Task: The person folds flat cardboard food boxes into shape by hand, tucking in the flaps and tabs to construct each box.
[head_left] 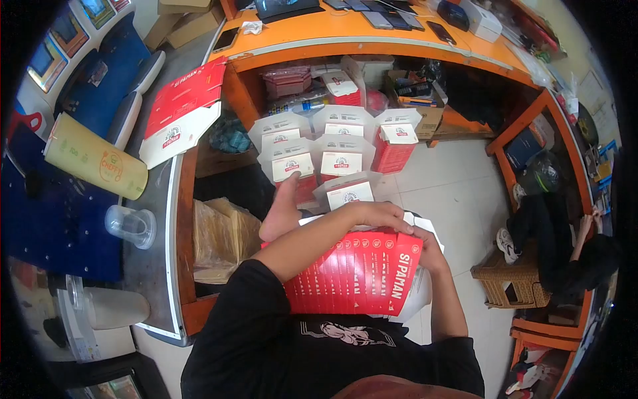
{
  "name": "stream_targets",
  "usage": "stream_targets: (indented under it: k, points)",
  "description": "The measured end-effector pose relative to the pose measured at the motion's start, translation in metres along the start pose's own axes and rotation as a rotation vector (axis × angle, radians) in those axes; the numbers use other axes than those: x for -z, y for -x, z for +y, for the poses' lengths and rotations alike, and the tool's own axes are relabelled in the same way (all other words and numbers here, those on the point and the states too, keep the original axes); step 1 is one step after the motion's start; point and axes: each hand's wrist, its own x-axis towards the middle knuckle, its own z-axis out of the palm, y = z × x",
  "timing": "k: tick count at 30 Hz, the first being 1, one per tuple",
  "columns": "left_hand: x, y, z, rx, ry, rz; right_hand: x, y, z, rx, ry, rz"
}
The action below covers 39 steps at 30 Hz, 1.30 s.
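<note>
A row of overlapping flat red cartons (332, 276) printed "SI PAMAN" lies across my lap. My left hand (380, 215) reaches over to the far right corner of the row, its fingers bent down on the end carton (403, 269). Close beside it, my right hand (426, 247) grips the same carton's edge near a white flap (428, 229). The fingertips of both hands are partly hidden. Beyond my lap, several folded red-and-white boxes (292, 166) stand on the floor with their white lids raised. My bare foot (284, 209) touches the nearest left box.
An orange desk (372, 41) with phones spans the back. On the grey counter (159, 266) at left are flat cartons (183, 110), a large yellow cup (96, 156) and a clear plastic cup (131, 226). At right, another person in black (551, 233) is beside a wicker stool (508, 282).
</note>
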Motion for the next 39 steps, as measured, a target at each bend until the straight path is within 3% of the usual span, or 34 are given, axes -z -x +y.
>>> stream_targets:
  k: [5, 9, 12, 15, 16, 20, 26, 39]
  points:
    - [-0.007, 0.001, 0.007, 0.028, -0.117, -0.006, -0.010, 0.004, -0.004, -0.038, 0.069, 0.005]
    - [-0.008, 0.008, 0.002, -0.048, -0.002, -0.032, -0.007, 0.007, -0.032, -0.029, 0.283, -0.085]
    - [0.001, 0.022, 0.004, -0.081, 0.088, -0.068, -0.005, 0.016, -0.050, -0.248, -0.407, -0.037]
    - [0.007, 0.026, 0.004, -0.059, 0.119, -0.063, -0.008, 0.019, -0.048, -0.030, -0.616, 0.087]
    - [0.007, 0.023, -0.001, -0.077, 0.134, -0.065, -0.013, 0.015, -0.050, -0.047, -0.638, 0.155]
    - [0.011, 0.019, -0.005, -0.040, 0.185, -0.126, -0.029, 0.011, -0.056, -0.040, -0.344, 0.204]
    - [0.014, 0.021, -0.005, -0.029, 0.292, -0.240, -0.021, 0.009, -0.056, -0.053, -0.173, 0.103]
    - [0.019, 0.015, -0.014, -0.120, 0.305, -0.250, -0.016, 0.008, -0.073, -0.065, -0.006, 0.036]
